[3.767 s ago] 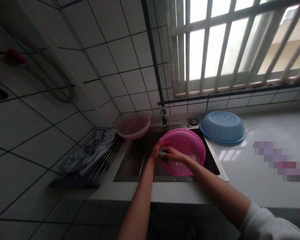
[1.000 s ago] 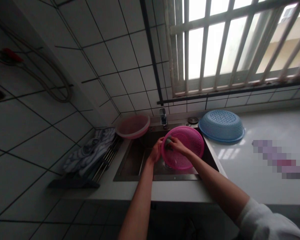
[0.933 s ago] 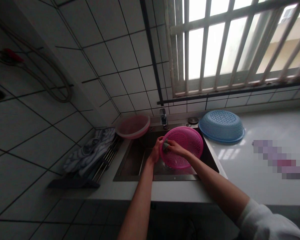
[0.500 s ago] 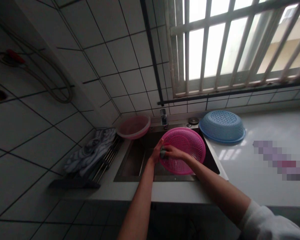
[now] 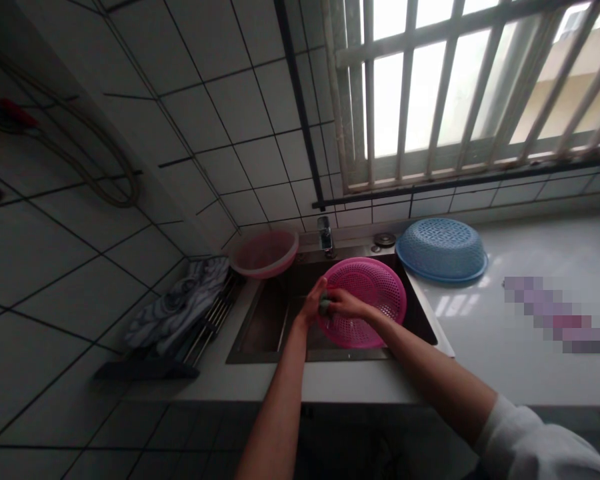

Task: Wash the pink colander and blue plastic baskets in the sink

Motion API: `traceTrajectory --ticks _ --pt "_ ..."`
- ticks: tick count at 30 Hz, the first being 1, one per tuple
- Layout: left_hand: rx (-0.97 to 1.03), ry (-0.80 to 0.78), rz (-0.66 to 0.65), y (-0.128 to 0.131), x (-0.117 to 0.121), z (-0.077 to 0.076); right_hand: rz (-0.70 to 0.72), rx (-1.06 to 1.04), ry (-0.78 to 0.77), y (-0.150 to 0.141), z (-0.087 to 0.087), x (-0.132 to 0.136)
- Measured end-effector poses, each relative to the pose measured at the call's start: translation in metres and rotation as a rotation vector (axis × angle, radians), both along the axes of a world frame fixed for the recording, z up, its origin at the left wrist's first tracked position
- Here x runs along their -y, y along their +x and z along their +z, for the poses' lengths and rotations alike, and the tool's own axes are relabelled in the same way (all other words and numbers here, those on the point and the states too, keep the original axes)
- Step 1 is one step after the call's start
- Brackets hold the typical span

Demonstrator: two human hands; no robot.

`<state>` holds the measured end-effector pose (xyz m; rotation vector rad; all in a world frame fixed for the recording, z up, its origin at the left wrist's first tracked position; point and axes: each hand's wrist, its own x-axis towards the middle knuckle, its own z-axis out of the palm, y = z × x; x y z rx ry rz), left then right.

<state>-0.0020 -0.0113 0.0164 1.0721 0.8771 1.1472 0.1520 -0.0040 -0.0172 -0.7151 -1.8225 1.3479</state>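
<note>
Over the steel sink point(image 5: 260, 333), a pink colander point(image 5: 367, 293) is tilted with its hollow side facing me. My left hand point(image 5: 312, 303) grips its left rim, thumb up along the edge. In my right hand point(image 5: 347, 305) is a small grey-green scrubbing cloth point(image 5: 324, 305), pressed to the colander's inner left side close to my left hand. The fingers of my right hand are closed around the cloth; their tips are partly hidden.
A tap point(image 5: 325, 238) rises behind the sink. At its back left corner rests a pale pink basin point(image 5: 265, 255). An upturned blue basket point(image 5: 443, 250) and a sink strainer point(image 5: 385, 239) are to the right. Left stands a rack point(image 5: 215, 327) with a striped cloth point(image 5: 180, 300).
The view has shifted slightly. Both hands stay at the colander's left rim, with the cloth still in my right hand.
</note>
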Motion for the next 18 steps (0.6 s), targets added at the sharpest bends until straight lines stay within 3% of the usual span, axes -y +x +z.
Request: traceTrajectory --ticks 4,5,7,10,12,14,18 --pt "0.032 -0.013 -0.08 0.007 0.001 0.0 -0.478 -0.056 0.042 0.018 0.009 -0.013" --pt "0.039 -0.014 -0.094 0.008 0.001 -0.001 -0.542 -0.063 0.044 0.021 0.011 -0.015" --pt "0.04 -0.015 -0.085 0.008 0.001 -0.001 -0.469 -0.057 0.039 0.02 0.012 -0.014" --pt "0.015 -0.026 -0.033 0.003 -0.002 -0.002 -0.112 -0.017 0.019 0.007 0.007 -0.004" --pt "0.002 -0.03 -0.03 0.002 -0.002 -0.002 -0.049 -0.002 0.004 0.002 0.005 -0.001" --pt "0.012 -0.019 -0.056 0.004 -0.002 -0.002 -0.234 0.005 0.013 0.007 0.007 -0.004" --pt "-0.009 0.06 -0.053 0.011 0.003 0.001 -0.779 0.173 0.111 0.037 0.017 -0.02"
